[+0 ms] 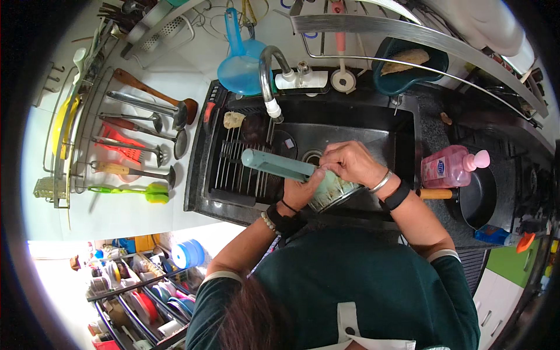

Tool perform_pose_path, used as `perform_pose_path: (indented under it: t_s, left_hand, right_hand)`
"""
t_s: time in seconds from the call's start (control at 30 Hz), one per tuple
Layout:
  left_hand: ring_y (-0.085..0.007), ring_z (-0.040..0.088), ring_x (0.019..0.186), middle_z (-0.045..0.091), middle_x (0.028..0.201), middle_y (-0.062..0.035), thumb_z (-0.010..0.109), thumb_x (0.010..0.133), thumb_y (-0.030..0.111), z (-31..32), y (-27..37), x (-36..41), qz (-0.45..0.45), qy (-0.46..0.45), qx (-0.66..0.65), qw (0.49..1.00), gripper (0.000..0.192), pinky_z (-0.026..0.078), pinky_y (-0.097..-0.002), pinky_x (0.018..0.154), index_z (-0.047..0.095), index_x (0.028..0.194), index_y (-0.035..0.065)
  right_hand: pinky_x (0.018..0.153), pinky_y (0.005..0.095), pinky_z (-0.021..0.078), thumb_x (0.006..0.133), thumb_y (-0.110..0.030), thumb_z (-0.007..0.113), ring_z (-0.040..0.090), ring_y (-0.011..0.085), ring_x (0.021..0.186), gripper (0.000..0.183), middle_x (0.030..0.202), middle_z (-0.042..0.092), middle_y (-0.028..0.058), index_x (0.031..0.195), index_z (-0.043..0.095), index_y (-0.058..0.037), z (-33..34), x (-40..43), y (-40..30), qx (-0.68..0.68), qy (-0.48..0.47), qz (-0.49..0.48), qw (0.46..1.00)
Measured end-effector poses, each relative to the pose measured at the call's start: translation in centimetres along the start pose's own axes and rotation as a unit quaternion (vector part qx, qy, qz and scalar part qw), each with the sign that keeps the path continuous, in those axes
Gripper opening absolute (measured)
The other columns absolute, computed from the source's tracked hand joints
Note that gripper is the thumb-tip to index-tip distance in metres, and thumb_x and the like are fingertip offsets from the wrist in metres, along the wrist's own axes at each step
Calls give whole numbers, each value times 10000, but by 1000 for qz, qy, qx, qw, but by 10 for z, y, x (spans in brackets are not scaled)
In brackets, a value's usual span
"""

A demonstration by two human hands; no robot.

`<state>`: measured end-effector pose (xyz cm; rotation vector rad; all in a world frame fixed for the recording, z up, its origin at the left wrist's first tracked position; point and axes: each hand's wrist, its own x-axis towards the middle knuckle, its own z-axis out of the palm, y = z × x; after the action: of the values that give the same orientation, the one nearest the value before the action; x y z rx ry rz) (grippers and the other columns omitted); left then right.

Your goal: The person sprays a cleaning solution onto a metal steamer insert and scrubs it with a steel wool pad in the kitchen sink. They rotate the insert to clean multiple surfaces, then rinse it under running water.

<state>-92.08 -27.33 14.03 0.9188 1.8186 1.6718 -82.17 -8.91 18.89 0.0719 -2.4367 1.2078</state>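
Observation:
Over the front of the sink [369, 144], my left hand [302, 190] grips a pale green utensil [280, 164] where its thick handle meets the head. The handle points left. The utensil's stained head [333, 190] has a shiny rim on its lower side; its exact kind is unclear. My right hand [352, 162] pinches at the head's upper edge with bent fingers, which partly hide what they hold. Just behind my right hand is the round sink drain [313, 156]. The faucet [272, 87] arches over the sink's back left.
A wire rack [240, 168] with a dark round item [254, 129] fills the left. A blue dipper [243, 65] hangs behind. To the right stand a pink soap bottle [446, 167] and a dark pan [479, 199]. Several ladles and spatulas [144, 131] hang on the left wall.

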Motion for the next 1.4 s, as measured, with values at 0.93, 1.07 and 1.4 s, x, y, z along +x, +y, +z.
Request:
perform_pose_path:
  t_s: [0.93, 1.07, 1.4]
  left_hand:
    - [-122, 611, 754, 656, 805, -32, 708, 867, 171, -17, 12, 3, 4, 31, 31, 999, 173, 501, -302, 686, 661, 876, 5]
    - [-106, 526, 705, 588, 747, 1, 735, 872, 244, -22, 5, 3, 30, 76, -13, 997, 259, 454, -291, 628, 614, 837, 18]
    - [-82, 486, 702, 544, 731, 10, 698, 896, 243, -10, -5, -7, 39, 127, -4, 991, 246, 427, -280, 623, 593, 877, 21]
  right_hand:
    - [737, 316, 509, 794, -78, 737, 652, 218, 835, 190, 889, 668, 122, 957, 683, 4, 0, -5, 20, 73, 103, 119, 985]
    - [816, 334, 508, 837, -56, 677, 643, 274, 919, 203, 1036, 641, 154, 1028, 663, 13, 13, -27, 30, 44, 181, 204, 961]
    - [988, 409, 455, 937, -118, 542, 586, 377, 1111, 250, 1162, 616, 196, 1113, 642, 28, 55, -25, -8, 45, 205, 110, 971]
